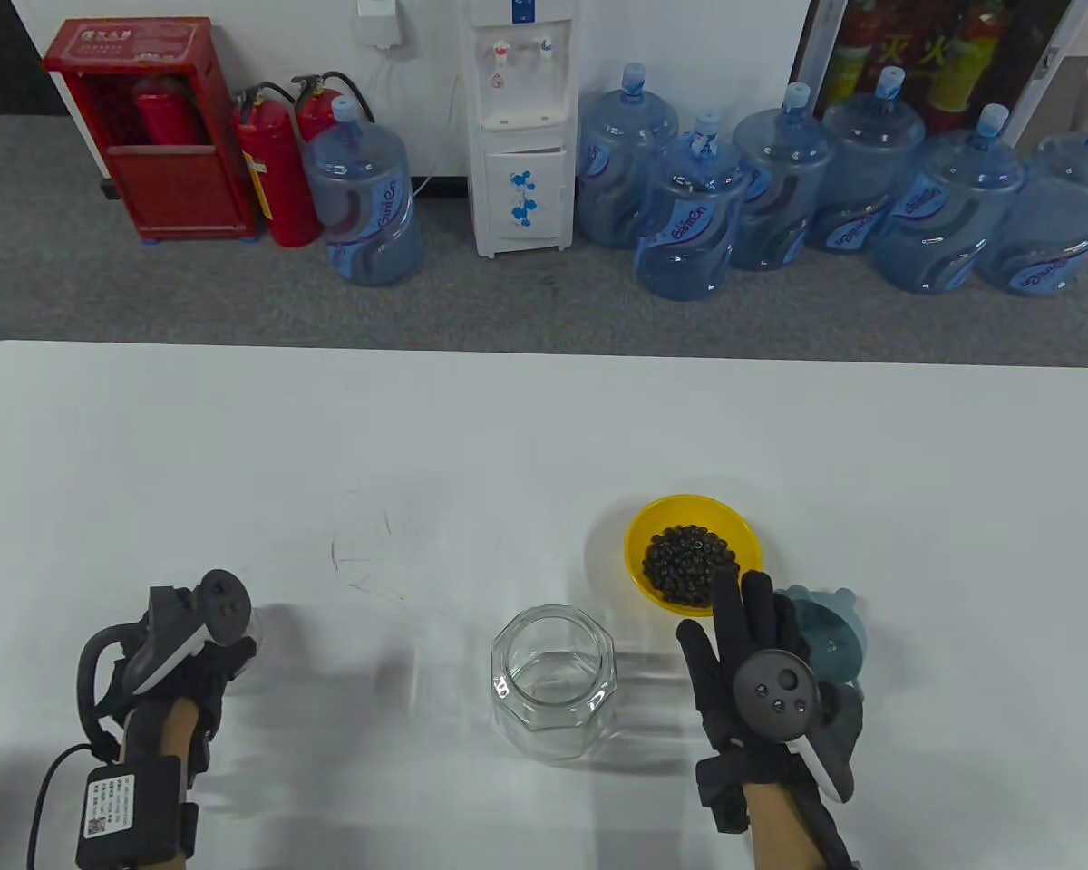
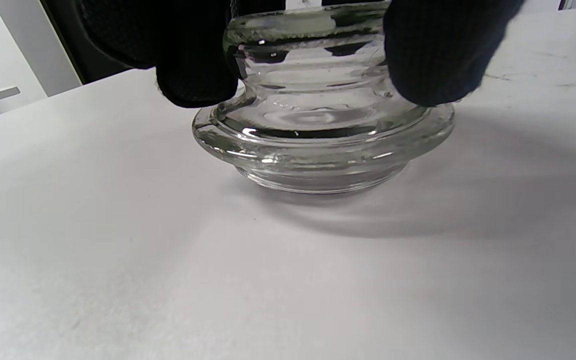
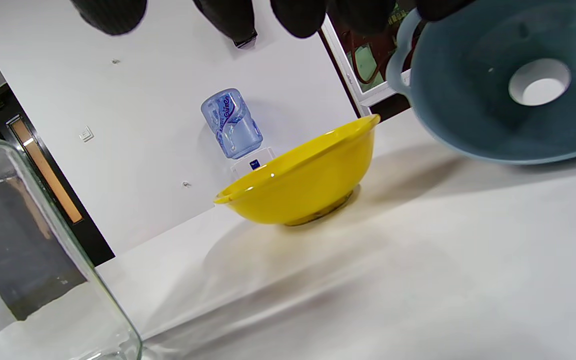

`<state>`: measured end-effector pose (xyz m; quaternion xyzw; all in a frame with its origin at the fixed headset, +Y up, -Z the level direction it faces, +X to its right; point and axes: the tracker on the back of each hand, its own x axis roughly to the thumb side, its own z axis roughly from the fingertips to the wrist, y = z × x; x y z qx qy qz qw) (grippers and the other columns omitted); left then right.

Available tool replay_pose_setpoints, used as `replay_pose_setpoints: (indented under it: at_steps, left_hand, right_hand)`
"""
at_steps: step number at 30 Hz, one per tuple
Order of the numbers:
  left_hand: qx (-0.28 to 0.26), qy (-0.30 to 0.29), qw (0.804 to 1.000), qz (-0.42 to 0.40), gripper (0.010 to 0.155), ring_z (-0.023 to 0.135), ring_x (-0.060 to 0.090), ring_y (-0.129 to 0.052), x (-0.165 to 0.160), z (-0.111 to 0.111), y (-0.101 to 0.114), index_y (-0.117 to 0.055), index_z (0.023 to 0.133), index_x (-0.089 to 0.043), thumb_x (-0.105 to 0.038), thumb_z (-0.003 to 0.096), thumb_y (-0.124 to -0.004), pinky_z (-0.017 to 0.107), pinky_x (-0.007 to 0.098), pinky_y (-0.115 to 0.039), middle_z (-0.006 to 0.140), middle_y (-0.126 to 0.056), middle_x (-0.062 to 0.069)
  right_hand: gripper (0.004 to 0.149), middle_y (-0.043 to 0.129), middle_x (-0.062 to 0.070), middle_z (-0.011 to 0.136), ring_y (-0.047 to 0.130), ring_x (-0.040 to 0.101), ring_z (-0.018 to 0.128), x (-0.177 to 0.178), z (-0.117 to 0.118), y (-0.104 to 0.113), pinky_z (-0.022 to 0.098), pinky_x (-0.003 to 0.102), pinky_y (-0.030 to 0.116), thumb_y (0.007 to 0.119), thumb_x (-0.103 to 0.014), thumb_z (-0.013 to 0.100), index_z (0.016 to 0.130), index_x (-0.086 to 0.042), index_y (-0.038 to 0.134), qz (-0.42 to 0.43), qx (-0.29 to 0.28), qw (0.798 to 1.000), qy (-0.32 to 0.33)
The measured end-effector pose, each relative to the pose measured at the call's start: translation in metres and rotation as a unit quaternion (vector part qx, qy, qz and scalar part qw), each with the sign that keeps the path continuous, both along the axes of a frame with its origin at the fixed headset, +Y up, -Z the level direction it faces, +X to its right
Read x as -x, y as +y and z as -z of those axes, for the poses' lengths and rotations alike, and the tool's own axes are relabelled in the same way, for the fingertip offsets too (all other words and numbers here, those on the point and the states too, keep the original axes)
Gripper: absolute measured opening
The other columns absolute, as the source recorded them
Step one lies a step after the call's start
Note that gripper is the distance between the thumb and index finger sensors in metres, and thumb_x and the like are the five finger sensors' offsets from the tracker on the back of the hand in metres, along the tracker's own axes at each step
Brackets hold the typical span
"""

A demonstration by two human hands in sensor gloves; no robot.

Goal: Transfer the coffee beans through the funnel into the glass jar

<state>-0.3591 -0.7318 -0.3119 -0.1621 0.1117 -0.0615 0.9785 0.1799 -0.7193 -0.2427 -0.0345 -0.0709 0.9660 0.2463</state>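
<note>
An open glass jar [image 1: 553, 689] stands at the table's near middle; its wall fills the left of the right wrist view [image 3: 28, 250]. A yellow bowl [image 1: 639, 544] holds coffee beans [image 1: 689, 562] behind and to the right of the jar; it also shows in the right wrist view [image 3: 308, 185]. My right hand [image 1: 743, 625] holds a blue-grey funnel [image 1: 830, 639] by its rim, tilted and just above the table [image 3: 468, 100]; the grip is mostly hidden. My left hand [image 1: 227, 648] pinches the knob of the glass lid [image 2: 323, 145], which rests on the table at the left; fingers [image 2: 193, 75] sit on both sides.
The white table [image 1: 417, 453] ends at its far edge [image 1: 544, 353]. Beyond it on the floor stand several water bottles [image 1: 689, 227], a water dispenser [image 1: 521, 136] and fire extinguishers [image 1: 272, 172].
</note>
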Motion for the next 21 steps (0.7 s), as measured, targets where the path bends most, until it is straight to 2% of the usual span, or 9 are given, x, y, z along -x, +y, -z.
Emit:
replay_pose_setpoints:
  at_steps: [6,8,11,14,18,21]
  left_hand:
    - [0.009,0.003,1.0,-0.003,0.07,0.093,0.043,-0.083,0.002,0.0,-0.002,-0.049,0.113,-0.037,-0.053,0.0518,-0.081,0.072,0.064,-0.065,0.118,-0.056,0.014]
    - [0.03,0.002,0.999,-0.017,0.072,0.095,0.04,-0.081,0.004,0.0,-0.003,-0.046,0.113,-0.038,-0.055,0.0517,-0.079,0.074,0.063,-0.063,0.119,-0.054,0.014]
    - [0.017,-0.001,1.0,0.005,0.075,0.098,0.037,-0.08,0.005,-0.002,-0.002,-0.046,0.114,-0.035,-0.059,0.0499,-0.076,0.076,0.066,-0.056,0.118,-0.056,0.012]
    - [0.009,-0.005,1.0,0.03,0.08,0.105,0.039,-0.072,-0.001,-0.004,0.003,-0.04,0.116,-0.032,-0.063,0.0493,-0.071,0.077,0.067,-0.053,0.121,-0.05,0.013]
    - [-0.042,-0.029,0.998,0.045,0.082,0.113,0.044,-0.058,-0.024,-0.007,0.028,-0.035,0.117,-0.032,-0.065,0.0499,-0.067,0.078,0.069,-0.048,0.124,-0.041,0.012]
    - [-0.106,-0.052,0.993,0.029,0.079,0.116,0.045,-0.052,-0.053,-0.011,0.053,-0.034,0.118,-0.032,-0.064,0.0519,-0.064,0.079,0.068,-0.046,0.125,-0.038,0.011]
  right_hand:
    - [0.07,0.026,0.019,0.129,0.032,0.051,0.114,0.0,0.0,0.0,0.076,0.07,0.037,0.048,-0.06,0.067,0.126,-0.025,0.035,0.002,0.0,1.0,0.001]
    - [0.07,0.026,0.019,0.129,0.032,0.051,0.114,0.0,0.0,0.0,0.076,0.07,0.037,0.048,-0.06,0.067,0.126,-0.025,0.035,0.003,0.0,1.0,0.001]
    - [0.07,0.026,0.019,0.129,0.032,0.051,0.114,0.0,0.0,0.0,0.076,0.07,0.037,0.048,-0.06,0.067,0.126,-0.025,0.035,0.004,-0.002,1.0,0.001]
    - [0.07,0.026,0.019,0.129,0.032,0.051,0.114,0.0,0.0,0.0,0.076,0.07,0.037,0.048,-0.06,0.067,0.126,-0.025,0.035,0.004,-0.003,1.0,0.002]
    - [0.07,0.026,0.019,0.129,0.032,0.051,0.114,0.0,0.0,0.0,0.076,0.07,0.037,0.048,-0.06,0.067,0.126,-0.025,0.034,0.008,-0.004,1.0,0.003]
    - [0.07,0.026,0.02,0.129,0.033,0.051,0.114,-0.001,-0.001,0.001,0.076,0.07,0.037,0.049,-0.06,0.067,0.126,-0.024,0.034,0.012,-0.005,1.0,0.004]
